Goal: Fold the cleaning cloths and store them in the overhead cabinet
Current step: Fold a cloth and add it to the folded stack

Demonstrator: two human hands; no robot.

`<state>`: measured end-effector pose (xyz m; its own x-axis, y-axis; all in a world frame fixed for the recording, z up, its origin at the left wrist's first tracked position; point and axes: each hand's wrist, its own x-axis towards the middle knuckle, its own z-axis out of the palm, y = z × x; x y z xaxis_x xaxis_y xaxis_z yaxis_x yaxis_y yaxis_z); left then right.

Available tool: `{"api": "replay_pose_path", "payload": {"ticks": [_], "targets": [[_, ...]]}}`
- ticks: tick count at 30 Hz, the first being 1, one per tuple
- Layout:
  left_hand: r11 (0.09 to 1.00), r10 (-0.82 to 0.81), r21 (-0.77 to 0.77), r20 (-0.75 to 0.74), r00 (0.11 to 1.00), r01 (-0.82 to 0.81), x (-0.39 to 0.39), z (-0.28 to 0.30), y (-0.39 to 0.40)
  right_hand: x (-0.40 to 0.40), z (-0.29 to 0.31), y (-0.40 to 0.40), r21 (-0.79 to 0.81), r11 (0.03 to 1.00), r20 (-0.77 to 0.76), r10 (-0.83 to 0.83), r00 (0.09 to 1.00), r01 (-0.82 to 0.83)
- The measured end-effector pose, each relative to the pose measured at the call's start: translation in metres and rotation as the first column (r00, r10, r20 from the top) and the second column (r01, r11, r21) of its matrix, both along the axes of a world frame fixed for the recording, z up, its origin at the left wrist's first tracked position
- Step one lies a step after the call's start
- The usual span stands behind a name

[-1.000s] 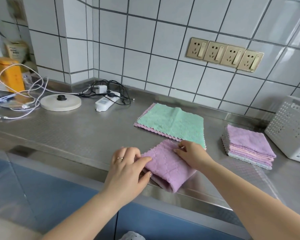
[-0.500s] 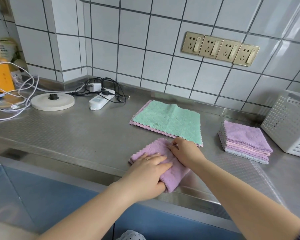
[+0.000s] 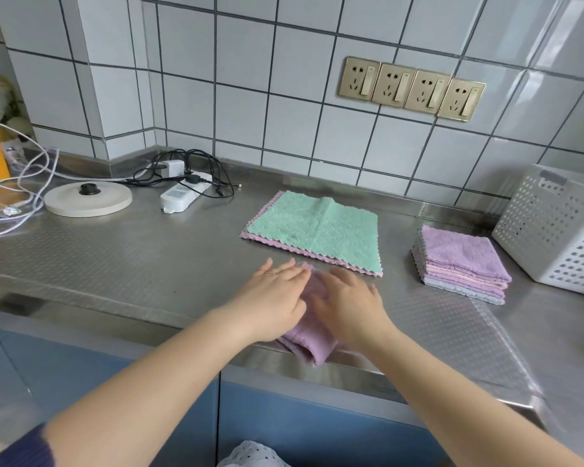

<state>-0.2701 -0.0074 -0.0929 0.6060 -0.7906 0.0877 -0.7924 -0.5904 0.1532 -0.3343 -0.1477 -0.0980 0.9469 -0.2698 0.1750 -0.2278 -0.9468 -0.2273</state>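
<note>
Lilac microfibre, folded small, lies at the near edge of the steel bench (image 3: 115,257), pinned flat under two palms. The left hand (image 3: 273,298) and right hand (image 3: 348,305) press side by side on the purple cloth (image 3: 312,348), fingers (image 3: 284,269) straight and released, gripping nothing. The cloth sits directly beneath them, its long axis running from the bench lip away toward the wall, one corner poking out over the lip. The stack of folded cloths (image 3: 462,264) waits well apart to the right, nearer the right hand, which looks the likelier carrier. The green cloth (image 3: 317,227) lies unfolded just beyond the fingertips.
</note>
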Motion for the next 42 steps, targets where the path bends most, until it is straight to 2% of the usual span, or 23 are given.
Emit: {"api": "replay_pose_path", "payload": {"ticks": [4, 12, 18, 21, 23, 26, 29, 31, 34, 36, 38, 40, 42], "targets": [[0.993, 0.065, 0.107, -0.053, 0.996, -0.059, 0.005, -0.018, -0.007, -0.011, -0.018, 0.012, -0.014, 1.000, -0.181, 0.023, 0.983, -0.026], [0.988, 0.116, 0.112, -0.069, 0.991, -0.108, 0.005, -0.021, -0.002, -0.024, -0.021, 0.000, -0.052, 0.999, -0.279, -0.010, 0.960, -0.004], [0.981, 0.185, 0.078, -0.094, 0.978, -0.178, 0.006, -0.020, 0.000, -0.046, -0.010, -0.014, -0.067, 0.992, -0.298, -0.126, 0.946, 0.111], [0.977, 0.210, 0.044, -0.095, 0.973, -0.206, 0.007, -0.023, 0.001, -0.062, -0.006, -0.014, -0.105, 0.989, -0.278, -0.130, 0.952, 0.104], [0.976, 0.216, 0.023, -0.084, 0.973, -0.214, 0.006, -0.024, 0.001, -0.066, -0.004, -0.008, -0.024, 0.994, -0.255, -0.105, 0.961, 0.102], [0.974, 0.228, 0.002, -0.085, 0.970, -0.229, 0.004, -0.025, 0.001, -0.056, -0.003, -0.003, 0.233, 0.968, -0.122, -0.065, 0.990, 0.092], [0.968, 0.246, -0.026, -0.107, 0.963, -0.250, 0.002, -0.026, -0.001, -0.041, -0.003, -0.005, 0.484, 0.874, 0.075, -0.080, 0.994, 0.034], [0.959, 0.249, -0.099, -0.153, 0.956, -0.265, 0.001, -0.025, -0.002, -0.031, -0.002, -0.006, 0.624, 0.781, 0.174, -0.136, 0.975, -0.002], [0.855, 0.154, -0.384, -0.454, 0.878, -0.349, 0.001, -0.017, -0.003, -0.022, 0.002, -0.014, 0.852, 0.512, 0.293, -0.298, 0.909, -0.106], [0.747, 0.031, -0.526, -0.584, 0.811, -0.407, 0.000, -0.004, -0.007, -0.022, 0.008, -0.027, 0.921, 0.331, 0.327, -0.374, 0.868, -0.204], [0.671, -0.094, -0.598, -0.654, 0.750, -0.438, -0.002, 0.009, -0.015, -0.026, 0.018, -0.043, 0.939, 0.217, 0.335, -0.399, 0.854, -0.266], [0.620, -0.255, -0.640, -0.711, 0.655, -0.454, -0.005, 0.017, -0.023, -0.032, 0.028, -0.058, 0.941, 0.170, 0.337, -0.424, 0.841, -0.291], [0.621, -0.356, -0.657, -0.722, 0.593, -0.428, -0.005, 0.020, -0.040, -0.037, 0.034, -0.079, 0.940, 0.163, 0.340, -0.458, 0.821, -0.298]]}}
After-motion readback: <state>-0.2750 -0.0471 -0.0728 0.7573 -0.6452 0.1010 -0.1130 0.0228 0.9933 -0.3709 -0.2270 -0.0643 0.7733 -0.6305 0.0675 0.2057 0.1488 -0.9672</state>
